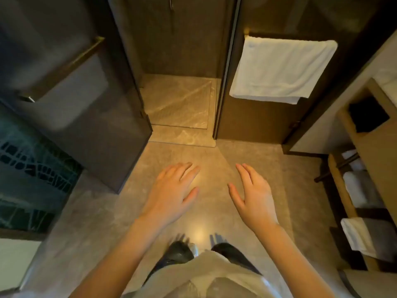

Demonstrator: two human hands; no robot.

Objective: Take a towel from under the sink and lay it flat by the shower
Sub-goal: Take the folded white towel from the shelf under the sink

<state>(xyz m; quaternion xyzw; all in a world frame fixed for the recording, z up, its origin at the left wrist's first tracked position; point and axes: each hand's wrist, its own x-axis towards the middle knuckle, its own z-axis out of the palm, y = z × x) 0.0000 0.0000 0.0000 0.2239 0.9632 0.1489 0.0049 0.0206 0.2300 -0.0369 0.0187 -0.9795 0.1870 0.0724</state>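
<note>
My left hand (171, 190) and my right hand (253, 192) are held out over the beige floor, palms down, fingers spread, holding nothing. Ahead lies the shower's marble floor (178, 100), with its dark glass door (90, 117) swung open on the left. On the right, the wooden vanity (365, 147) has open shelves under it. Rolled white towels (354, 186) lie on a shelf there, and a folded white towel (352, 235) sits on the lower shelf. Both hands are well left of those shelves.
A white towel (281, 69) hangs on a rail on the brown wall right of the shower. A dark patterned panel (32, 168) stands at far left. My feet (182, 250) are on the floor below my hands.
</note>
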